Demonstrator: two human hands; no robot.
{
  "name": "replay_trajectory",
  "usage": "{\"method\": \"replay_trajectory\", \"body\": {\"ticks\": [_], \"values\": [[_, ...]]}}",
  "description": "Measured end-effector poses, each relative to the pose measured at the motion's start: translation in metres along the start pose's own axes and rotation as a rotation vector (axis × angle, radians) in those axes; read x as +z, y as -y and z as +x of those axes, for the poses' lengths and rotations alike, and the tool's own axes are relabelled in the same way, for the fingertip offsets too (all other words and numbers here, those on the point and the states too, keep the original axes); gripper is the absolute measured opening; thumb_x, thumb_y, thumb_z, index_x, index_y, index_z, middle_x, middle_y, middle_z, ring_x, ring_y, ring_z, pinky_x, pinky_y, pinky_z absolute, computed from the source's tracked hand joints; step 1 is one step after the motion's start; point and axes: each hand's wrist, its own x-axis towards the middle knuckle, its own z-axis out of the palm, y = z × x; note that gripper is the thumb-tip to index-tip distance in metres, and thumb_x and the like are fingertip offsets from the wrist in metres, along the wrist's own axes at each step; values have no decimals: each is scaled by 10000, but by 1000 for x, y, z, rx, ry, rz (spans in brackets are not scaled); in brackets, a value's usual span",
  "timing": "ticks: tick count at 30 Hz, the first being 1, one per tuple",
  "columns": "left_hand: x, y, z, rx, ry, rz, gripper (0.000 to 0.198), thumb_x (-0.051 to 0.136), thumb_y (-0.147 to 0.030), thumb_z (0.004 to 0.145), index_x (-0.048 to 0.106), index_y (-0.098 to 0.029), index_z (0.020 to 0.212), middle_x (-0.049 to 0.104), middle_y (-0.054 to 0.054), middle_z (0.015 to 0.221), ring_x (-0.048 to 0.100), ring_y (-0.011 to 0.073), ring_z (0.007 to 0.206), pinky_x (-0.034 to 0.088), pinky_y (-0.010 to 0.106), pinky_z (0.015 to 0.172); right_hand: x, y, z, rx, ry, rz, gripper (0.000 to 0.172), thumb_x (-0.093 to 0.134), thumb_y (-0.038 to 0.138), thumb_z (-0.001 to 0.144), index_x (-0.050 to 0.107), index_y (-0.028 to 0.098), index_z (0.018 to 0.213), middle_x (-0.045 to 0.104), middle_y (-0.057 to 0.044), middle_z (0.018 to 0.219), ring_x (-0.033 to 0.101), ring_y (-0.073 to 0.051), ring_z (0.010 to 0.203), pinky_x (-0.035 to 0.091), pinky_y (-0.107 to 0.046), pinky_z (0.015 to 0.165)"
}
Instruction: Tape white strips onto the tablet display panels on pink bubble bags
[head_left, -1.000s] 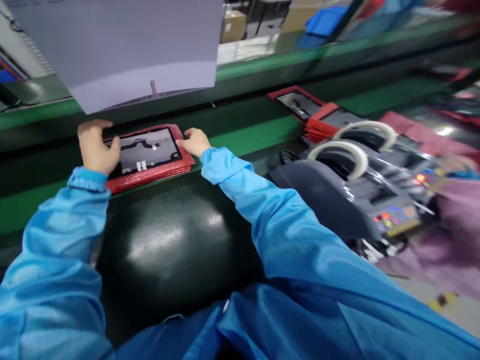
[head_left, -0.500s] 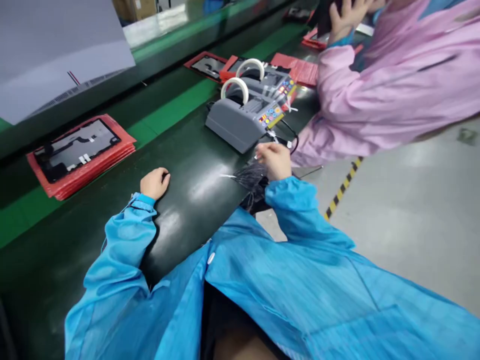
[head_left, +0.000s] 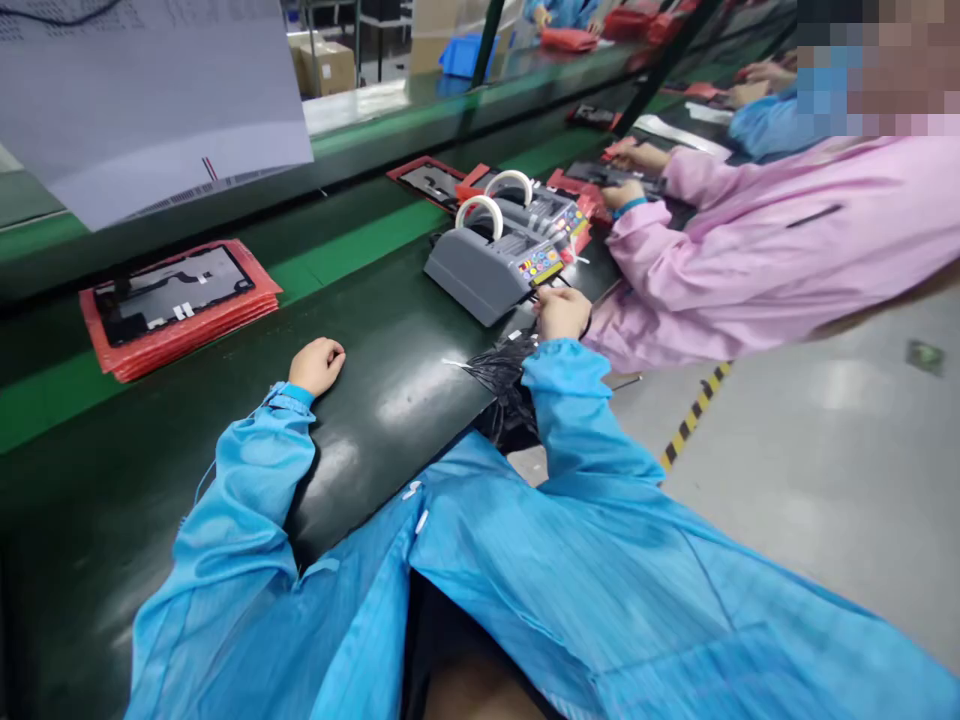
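Note:
My left hand (head_left: pixel 318 366) rests loosely closed on the dark green bench, with nothing visible in it. My right hand (head_left: pixel 562 312) is at the front end of the nearer grey tape dispenser (head_left: pixel 480 275), fingers pinched together. Whatever is between those fingertips is too small to make out. The dispenser carries a white tape roll (head_left: pixel 480 203) and has coloured buttons on its front. A second dispenser (head_left: pixel 555 215) with a similar roll stands right behind it. Below my right hand a black plastic bag (head_left: pixel 506 385) hangs at the bench edge, its top tied with something white.
A stack of red padded sleeves (head_left: pixel 180 345) with a dark flat panel (head_left: pixel 176 290) on top lies at the left. More such panels lie behind the dispensers. A co-worker in a pink sleeve (head_left: pixel 697 240) works close at the right. A paper sheet (head_left: pixel 187 110) hangs at the upper left.
My right hand has come up to the dispenser's front from just beside it. My left hand stays resting. The co-worker's hands have come down to the bench. The view has tilted up.

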Motion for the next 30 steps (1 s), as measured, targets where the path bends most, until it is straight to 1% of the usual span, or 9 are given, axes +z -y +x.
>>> {"method": "replay_trajectory", "body": {"ticks": [3,5,8,11,14,18,24,28,30], "values": [[1,-1,0,0,7,-9,175,497,-230,868,667,-190,876,608,58,796,583,214,812,443,300,727,2,15,-30,-69,-150,101,184,453,364,856,493,214,757,578,-22,665,603,-177,679,534,-368,778],[2,-2,-1,-14,21,-15,184,496,-232,873,673,-187,890,610,57,799,585,214,811,440,302,721,20,33,-51,-259,-45,189,210,448,400,883,513,203,914,612,-13,707,605,-162,667,531,-331,743],[4,-2,-1,-41,37,-39,189,499,-238,878,679,-185,899,607,52,793,593,214,806,440,301,714,79,72,-62,-524,262,163,332,547,342,844,486,194,1135,676,-30,826,611,-161,688,531,-313,741],[6,0,-1,-23,33,-84,178,503,-236,873,677,-196,876,602,39,771,592,200,783,443,289,710,158,118,-40,-627,467,-30,486,523,140,812,444,125,1291,694,-85,902,640,-211,856,519,-370,862],[6,1,-3,0,29,-122,178,497,-233,872,673,-206,862,604,28,748,588,183,760,442,274,704,222,154,3,-543,499,-361,594,442,-7,820,407,45,1411,669,-197,1083,617,-255,1068,467,-436,951],[4,-1,-4,-29,56,-152,191,488,-251,886,675,-217,866,622,33,747,602,184,750,444,279,697,267,165,60,-312,418,-584,584,276,-53,913,351,36,1485,579,-302,1231,577,-248,1140,411,-546,957],[5,-3,-3,-45,66,-180,176,505,-263,896,676,-237,865,642,29,743,622,179,740,444,274,681,301,146,104,-26,239,-454,551,239,-83,931,380,30,1451,440,-395,1389,465,-194,1240,212,-667,1052],[4,-6,-3,-61,94,-189,171,513,-262,900,680,-237,873,649,33,750,630,183,752,451,277,690,308,142,117,3,274,-433,545,346,-140,827,466,-37,1348,373,-486,1383,463,-258,1306,172,-695,1032],[3,-7,-2,-69,111,-190,170,516,-266,904,682,-237,877,649,34,753,635,186,763,453,279,693,305,144,119,-23,316,-385,537,364,-161,789,491,-65,1302,467,-476,1292,509,-281,1278,178,-717,1000]]}}
